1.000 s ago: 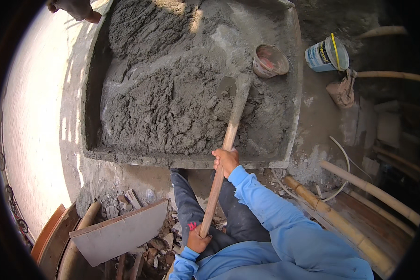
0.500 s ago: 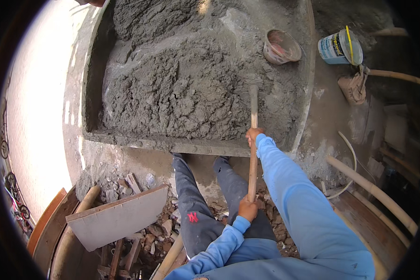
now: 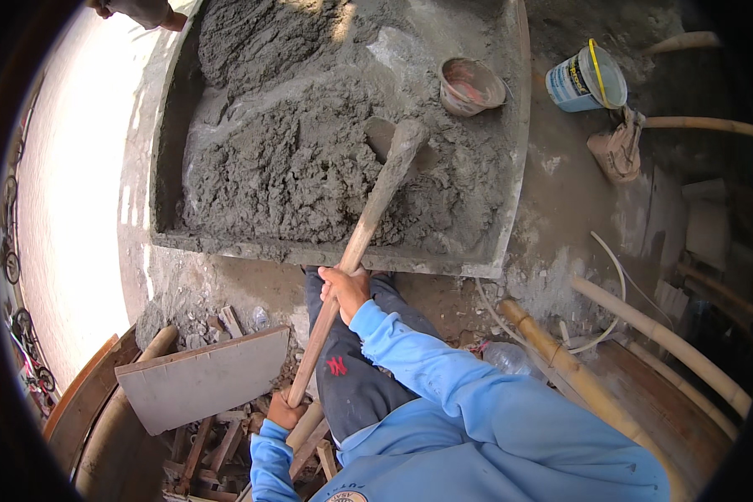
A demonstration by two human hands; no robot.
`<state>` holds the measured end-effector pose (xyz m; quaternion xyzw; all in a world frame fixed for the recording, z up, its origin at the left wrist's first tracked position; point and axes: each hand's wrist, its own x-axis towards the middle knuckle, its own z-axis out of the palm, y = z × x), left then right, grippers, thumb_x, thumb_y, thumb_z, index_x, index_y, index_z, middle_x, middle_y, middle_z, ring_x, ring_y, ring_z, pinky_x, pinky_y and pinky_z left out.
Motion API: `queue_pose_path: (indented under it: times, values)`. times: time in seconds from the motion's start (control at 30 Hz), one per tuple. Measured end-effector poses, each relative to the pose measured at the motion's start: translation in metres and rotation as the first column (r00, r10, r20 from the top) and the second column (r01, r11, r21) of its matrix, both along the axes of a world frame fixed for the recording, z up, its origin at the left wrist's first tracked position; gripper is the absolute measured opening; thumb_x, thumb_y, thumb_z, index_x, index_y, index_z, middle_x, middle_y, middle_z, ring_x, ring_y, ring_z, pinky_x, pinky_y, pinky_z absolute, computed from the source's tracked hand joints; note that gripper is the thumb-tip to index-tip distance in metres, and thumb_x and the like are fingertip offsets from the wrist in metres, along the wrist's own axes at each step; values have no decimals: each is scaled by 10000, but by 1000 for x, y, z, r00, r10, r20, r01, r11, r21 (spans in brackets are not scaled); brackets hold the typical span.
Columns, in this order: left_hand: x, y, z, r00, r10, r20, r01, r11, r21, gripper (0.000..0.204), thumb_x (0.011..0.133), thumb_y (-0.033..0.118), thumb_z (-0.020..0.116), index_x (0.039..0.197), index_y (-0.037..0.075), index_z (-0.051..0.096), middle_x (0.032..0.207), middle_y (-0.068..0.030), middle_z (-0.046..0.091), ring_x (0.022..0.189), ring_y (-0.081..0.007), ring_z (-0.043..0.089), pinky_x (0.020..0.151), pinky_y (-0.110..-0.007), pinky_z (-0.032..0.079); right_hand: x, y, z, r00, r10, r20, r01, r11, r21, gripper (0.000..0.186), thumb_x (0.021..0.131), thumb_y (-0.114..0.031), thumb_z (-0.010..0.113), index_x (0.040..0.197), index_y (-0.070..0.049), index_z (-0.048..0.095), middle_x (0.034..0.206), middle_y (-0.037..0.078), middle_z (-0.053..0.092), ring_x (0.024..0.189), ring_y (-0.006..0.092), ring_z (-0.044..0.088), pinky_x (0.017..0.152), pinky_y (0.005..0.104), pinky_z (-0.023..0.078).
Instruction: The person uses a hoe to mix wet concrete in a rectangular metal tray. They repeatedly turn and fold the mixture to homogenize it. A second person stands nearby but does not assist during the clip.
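A hoe [image 3: 368, 222] with a long wooden handle slants from lower left up into a wide mixing trough [image 3: 326, 251]. My left hand [image 3: 285, 411] is closed round the handle's lower end, beside my leg. Farther up, my right hand [image 3: 347, 289] grips the handle just short of the trough's near edge. Wet grey mortar [image 3: 268, 151] fills much of the trough and coats the upper handle. The hoe's blade [image 3: 380, 136] shows partly behind the head, at the mortar's surface; whether it touches cannot be told.
A mortar-smeared bucket [image 3: 470, 88] sits in the trough's right part. Outside stand a blue-white pail [image 3: 587, 79] and a crumpled sack [image 3: 617, 152]. Bamboo poles [image 3: 661, 343], a pale board [image 3: 205, 376] and rubble lie near my legs. Part of another person [image 3: 142, 12] shows at far left.
The hoe's head has come up out of the mortar, and its handle has swung from upright to slanted. Both my hands have moved left with it. More of the other person shows.
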<state>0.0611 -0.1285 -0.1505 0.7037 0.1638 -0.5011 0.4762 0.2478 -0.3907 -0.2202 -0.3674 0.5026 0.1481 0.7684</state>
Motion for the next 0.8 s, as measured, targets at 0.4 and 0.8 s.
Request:
queue_pose_path:
  times: [0.4,0.8]
  values:
    - [22,-347,-108,982,186,-44,-189,976,-111,216,697,51,672,883,11,570,645,-96,554,562,-210,556,539,-372,451,69,-249,-147,734,259,-628,-582,717,-385,213,817,-77,644,977,55,597,655,83,575,484,195,543,449,343,456]
    - [-14,-59,13,924,124,-362,-173,979,-107,181,703,-3,678,830,47,558,670,-46,594,532,-135,541,496,-290,434,-40,-36,-56,908,29,-417,-98,984,-145,268,757,-26,731,877,-48,492,654,64,534,478,174,524,414,348,438]
